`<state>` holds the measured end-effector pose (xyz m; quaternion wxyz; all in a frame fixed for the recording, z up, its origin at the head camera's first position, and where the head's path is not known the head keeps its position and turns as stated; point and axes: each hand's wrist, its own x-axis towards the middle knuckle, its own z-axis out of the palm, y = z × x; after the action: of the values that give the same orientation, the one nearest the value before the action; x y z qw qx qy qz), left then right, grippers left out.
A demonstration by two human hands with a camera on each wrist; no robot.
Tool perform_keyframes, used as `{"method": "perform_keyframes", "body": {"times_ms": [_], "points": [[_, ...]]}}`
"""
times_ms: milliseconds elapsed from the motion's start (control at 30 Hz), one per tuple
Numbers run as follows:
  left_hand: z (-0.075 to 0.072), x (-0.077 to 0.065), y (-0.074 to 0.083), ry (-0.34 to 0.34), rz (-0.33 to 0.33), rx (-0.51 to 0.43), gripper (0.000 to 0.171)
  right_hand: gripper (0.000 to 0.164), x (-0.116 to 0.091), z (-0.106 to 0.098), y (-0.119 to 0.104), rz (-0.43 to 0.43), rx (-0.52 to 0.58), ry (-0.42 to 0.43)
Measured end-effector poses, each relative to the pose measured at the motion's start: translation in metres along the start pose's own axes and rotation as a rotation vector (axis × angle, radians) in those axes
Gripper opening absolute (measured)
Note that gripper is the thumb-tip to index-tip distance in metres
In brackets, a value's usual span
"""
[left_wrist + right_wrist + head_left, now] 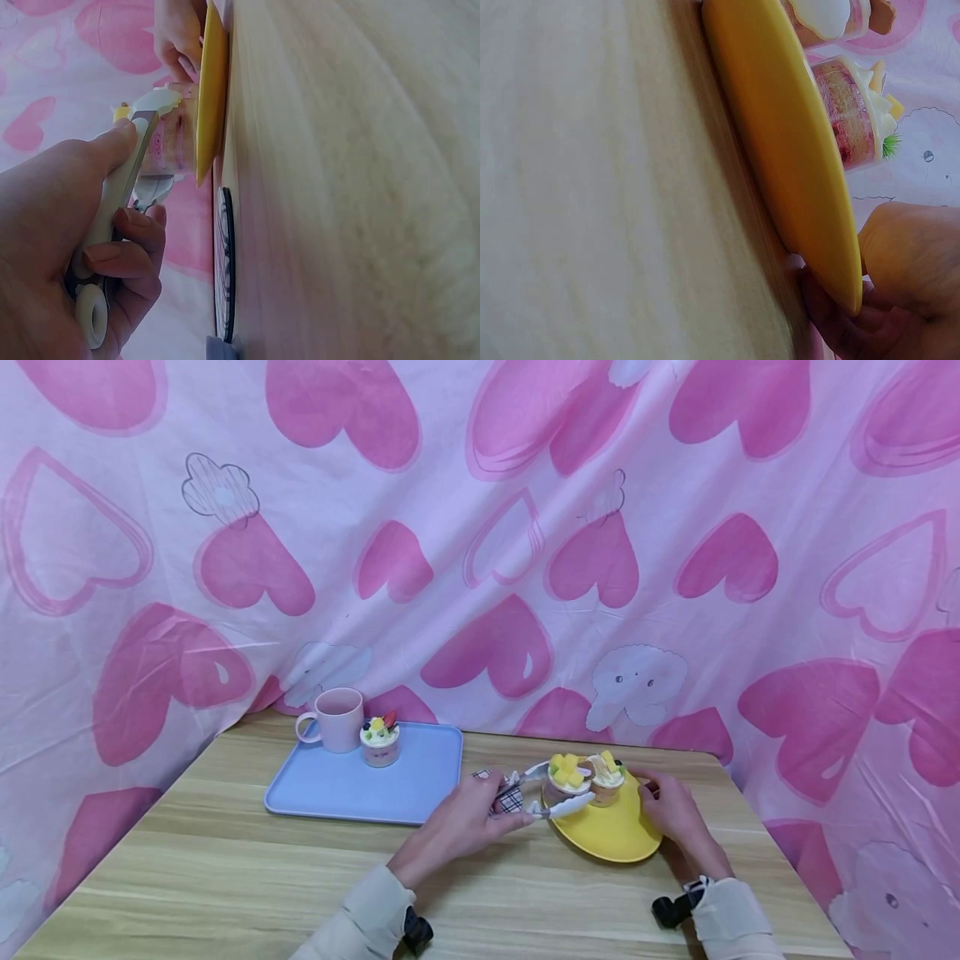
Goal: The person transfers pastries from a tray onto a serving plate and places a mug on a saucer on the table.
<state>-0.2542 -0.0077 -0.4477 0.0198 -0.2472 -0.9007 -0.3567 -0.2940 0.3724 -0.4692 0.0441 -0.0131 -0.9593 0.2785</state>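
Observation:
My left hand [468, 814] grips a pair of tongs [120, 180] with white tips. The tips stand on either side of a dessert cup [567, 781] topped with yellow fruit cubes; whether they press on it I cannot tell. That cup is on the left part of a yellow plate [611, 835]. Beside it on the plate is a second dessert cup [847, 112] with cream, yellow fruit and a green sprig. With thumb and fingers, my right hand [675, 814] pinches the plate's right rim, which in the right wrist view looks slightly raised from the table.
A blue tray [420, 777] lies to the left, bearing a pink mug [341, 722] and a dessert cup [380, 747] with a strawberry piece. Partly behind my left hand is a flat checkered coaster [510, 800]. A pink heart-print curtain [480, 568] hangs behind the wooden table [225, 877].

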Motion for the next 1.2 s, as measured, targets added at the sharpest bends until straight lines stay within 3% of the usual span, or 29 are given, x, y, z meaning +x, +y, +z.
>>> {"method": "perform_keyframes", "body": {"times_ms": [233,667,833,1000,1200], "points": [[0.004,-0.001,0.006,-0.071,0.018,0.015,0.055,0.044,0.0,0.0,0.0,0.015,0.01,-0.015],[0.014,-0.003,0.012,-0.147,0.027,-0.061,0.055,0.042,0.002,0.001,0.002,0.006,-0.027,-0.007],[0.005,-0.005,0.001,-0.166,0.088,0.002,0.055,0.042,0.002,0.002,0.002,0.005,-0.03,-0.007],[-0.015,-0.005,-0.011,-0.19,0.15,0.033,0.055,0.042,0.001,0.002,0.0,0.0,-0.028,0.002],[-0.029,-0.006,-0.019,-0.197,0.177,0.079,0.053,0.044,0.0,0.001,-0.002,0.028,-0.009,-0.018]]}}
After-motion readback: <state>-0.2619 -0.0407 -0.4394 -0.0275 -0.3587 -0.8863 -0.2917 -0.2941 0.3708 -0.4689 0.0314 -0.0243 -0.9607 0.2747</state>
